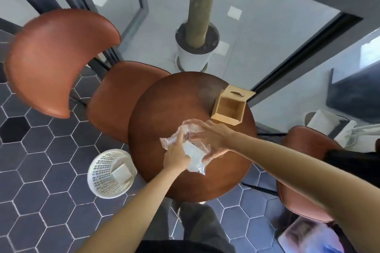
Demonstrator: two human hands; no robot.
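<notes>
L hand (176,158): fingers curled into the left side of the plastic bag (192,126), pinching the film. Can't tell thru the clear film whether the tips are inside the mouth or outside it.
R hand (213,139): clamped over the bag's far-right side, thumb at the near side, film bunched in the grip.
Bag: over the table (164,108), near half, approx centre. Resting on the top or lifted off it, can't tell.
White pack (191,152): inside the bag, btwn both hands; a flat, soft-looking block.
Wooden box (229,108): open and empty, at the table's far-right edge, lid (240,93) tipped back. Near the R hand but apart.
Basket (111,172): on the floor by the table's near-left edge, a white block (122,172) in it.
Step (my read): getting the pack out of its wrap, prob. for the box.
Risk 1: film is slick and stretchy. A hard two-hand pull could split it at once, and the pack could drop off the near edge.
Risk 2: R hand is close to the box. An outward jerk could knock it off the far-right edge.
Risk 3: freed film is light and could miss the basket.
</notes>
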